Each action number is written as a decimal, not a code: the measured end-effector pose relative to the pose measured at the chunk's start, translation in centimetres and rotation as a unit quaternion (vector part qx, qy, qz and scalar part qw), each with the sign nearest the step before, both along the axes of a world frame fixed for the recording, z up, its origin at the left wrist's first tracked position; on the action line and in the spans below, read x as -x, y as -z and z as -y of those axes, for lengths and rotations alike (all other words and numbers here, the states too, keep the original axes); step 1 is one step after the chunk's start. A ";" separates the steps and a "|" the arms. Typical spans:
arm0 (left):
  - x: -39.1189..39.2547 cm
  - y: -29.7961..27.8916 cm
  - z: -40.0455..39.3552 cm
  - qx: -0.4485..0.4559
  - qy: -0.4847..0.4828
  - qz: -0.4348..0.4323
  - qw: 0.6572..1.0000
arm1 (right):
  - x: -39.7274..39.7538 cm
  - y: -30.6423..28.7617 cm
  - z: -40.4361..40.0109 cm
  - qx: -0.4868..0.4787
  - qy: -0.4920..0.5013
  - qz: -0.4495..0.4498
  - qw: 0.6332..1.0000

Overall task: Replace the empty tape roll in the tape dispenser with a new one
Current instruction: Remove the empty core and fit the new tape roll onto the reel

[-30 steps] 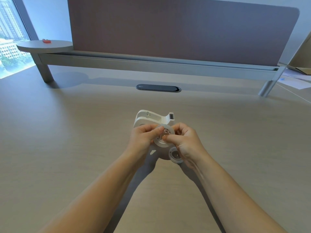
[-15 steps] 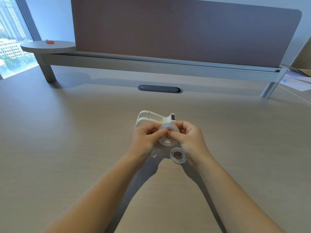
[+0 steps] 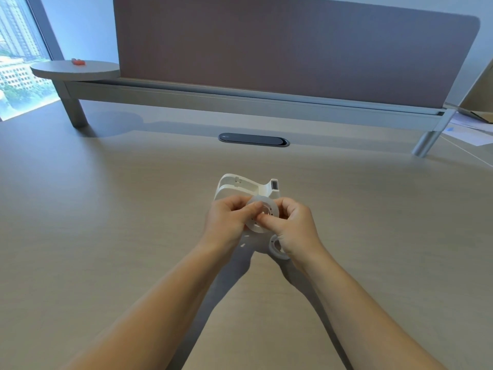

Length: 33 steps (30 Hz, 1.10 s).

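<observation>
Right now I hold the tape roll [image 3: 262,215] with both the left hand [image 3: 230,219] and the right hand [image 3: 293,225], fingers pinched on its rim and hub, just in front of the dispenser [image 3: 241,186]. Its flat face looks up at me. An empty core [image 3: 277,247] lies under my right hand; the counter [image 3: 106,209] around the dispenser is open.

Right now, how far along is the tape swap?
Done: the white dispenser sits on the desk with its cradle empty, and a small ring, probably the old core, lies on the desk by the right hand. In hand: both hands, left hand included, hold the clear tape roll with the hub in its centre. Left: seat the roll in the dispenser and feed the tape to the cutter.
</observation>
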<state>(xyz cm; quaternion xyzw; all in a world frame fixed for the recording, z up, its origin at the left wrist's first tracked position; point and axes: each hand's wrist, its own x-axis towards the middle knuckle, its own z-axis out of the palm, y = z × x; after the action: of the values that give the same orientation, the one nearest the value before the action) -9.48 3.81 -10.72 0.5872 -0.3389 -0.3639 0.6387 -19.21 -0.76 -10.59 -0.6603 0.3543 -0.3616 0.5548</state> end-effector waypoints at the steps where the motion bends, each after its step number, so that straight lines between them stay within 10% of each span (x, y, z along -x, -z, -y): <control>1: 0.1 0.1 0.0 -0.004 -0.003 0.001 1.000 | 0.0 0.2 0.0 0.007 0.005 -0.012 1.000; 33: -1.8 -0.8 -0.6 -0.019 0.137 -0.079 0.987 | 1.2 -0.4 1.4 -0.119 -0.098 0.055 0.986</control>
<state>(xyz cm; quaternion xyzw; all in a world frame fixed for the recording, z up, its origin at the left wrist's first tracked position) -7.73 4.44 -9.92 0.5164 -0.3583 -0.4994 0.5963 -20.40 -2.18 -10.16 -0.5999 0.2975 -0.2966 0.6809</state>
